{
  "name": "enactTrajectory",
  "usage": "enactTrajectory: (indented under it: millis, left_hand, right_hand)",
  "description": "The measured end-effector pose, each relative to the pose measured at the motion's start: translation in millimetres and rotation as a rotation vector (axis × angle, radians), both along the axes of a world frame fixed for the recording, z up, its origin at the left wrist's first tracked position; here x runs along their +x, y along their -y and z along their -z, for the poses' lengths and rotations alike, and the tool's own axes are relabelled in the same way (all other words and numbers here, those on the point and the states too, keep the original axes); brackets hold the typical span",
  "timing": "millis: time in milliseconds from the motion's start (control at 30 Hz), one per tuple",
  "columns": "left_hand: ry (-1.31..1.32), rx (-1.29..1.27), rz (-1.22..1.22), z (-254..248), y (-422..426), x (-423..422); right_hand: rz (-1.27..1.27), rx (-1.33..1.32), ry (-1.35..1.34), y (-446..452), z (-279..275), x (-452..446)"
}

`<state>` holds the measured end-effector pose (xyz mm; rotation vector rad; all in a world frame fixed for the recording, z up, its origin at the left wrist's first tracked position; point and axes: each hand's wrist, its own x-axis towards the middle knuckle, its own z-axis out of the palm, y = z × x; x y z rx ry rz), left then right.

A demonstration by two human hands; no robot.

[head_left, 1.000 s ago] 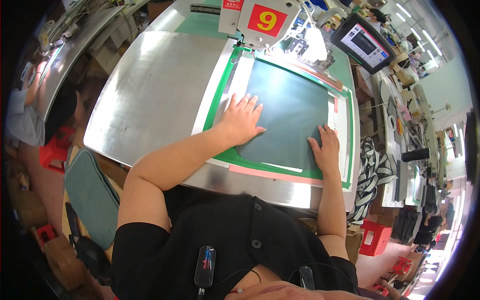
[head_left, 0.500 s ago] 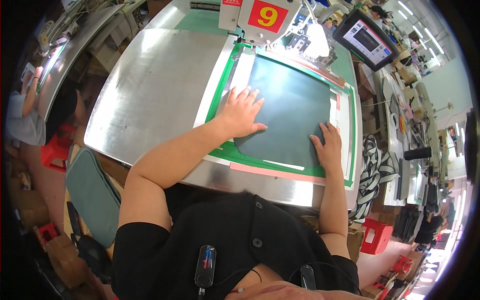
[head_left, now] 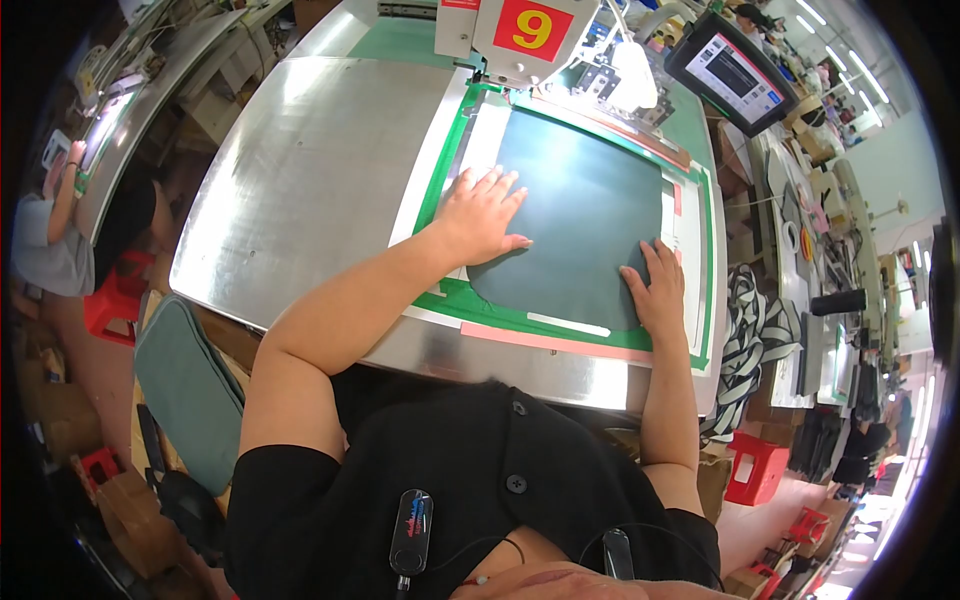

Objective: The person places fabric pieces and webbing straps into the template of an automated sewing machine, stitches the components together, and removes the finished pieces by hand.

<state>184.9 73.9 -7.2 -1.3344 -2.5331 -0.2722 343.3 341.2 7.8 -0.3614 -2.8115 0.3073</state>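
A dark grey-green sheet of material (head_left: 580,215) lies flat inside a template frame with green tape edges (head_left: 560,333) on the metal machine table. My left hand (head_left: 484,215) rests on the sheet's left edge, palm down with its fingers spread. On the right edge of the sheet lies my right hand (head_left: 655,290), its fingers apart and stretched out. Neither hand grips anything. Just beyond the sheet stands the machine head (head_left: 530,40), marked with a yellow 9 on red; part of it is cut off by the view.
A control screen (head_left: 733,72) stands at the back right. Grey-green cut pieces (head_left: 188,390) are stacked at the lower left. Striped fabric (head_left: 745,355) hangs beside the table on the right. Another person (head_left: 55,235) sits at a bench on the far left.
My left hand has shifted slightly away from me along the sheet's left side. My right hand has stayed nearly in place on the right edge.
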Motion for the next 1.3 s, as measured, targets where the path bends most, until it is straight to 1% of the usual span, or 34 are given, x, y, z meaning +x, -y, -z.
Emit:
enactTrajectory:
  millis: [67,133,167,267,333,433,567,767,867,1300]
  left_hand:
    - [0.000,-0.004,-0.002,-2,0,0]
    - [0.100,-0.133,-0.033,-7,-1,0]
    - [0.099,-0.136,-0.028,-7,-1,0]
    - [0.108,-0.134,-0.024,-6,0,-1]
    - [0.043,-0.044,-0.009,-6,-1,-1]
    - [0.098,-0.079,-0.032,-7,-3,0]
    - [0.169,-0.056,-0.022,-16,-1,2]
    - [0.166,-0.062,-0.058,-15,-3,2]
    - [0.125,-0.051,-0.043,-10,-3,1]
    - [0.125,-0.063,-0.060,-11,-5,2]
  right_hand:
    - [-0.002,-0.002,0.000,-1,1,0]
    - [-0.007,0.010,-0.008,-1,2,0]
    - [-0.002,0.008,-0.008,-1,2,0]
    - [-0.009,0.000,-0.047,-2,3,-1]
    - [-0.051,0.010,-0.078,-5,5,-4]
    - [-0.037,0.051,-0.069,-6,9,-4]
    - [0.005,0.071,-0.060,-5,10,-1]
    - [0.021,0.040,-0.065,-7,16,-1]
    - [0.030,0.011,-0.058,-5,12,-2]
    - [0.054,0.023,-0.064,-4,13,-3]
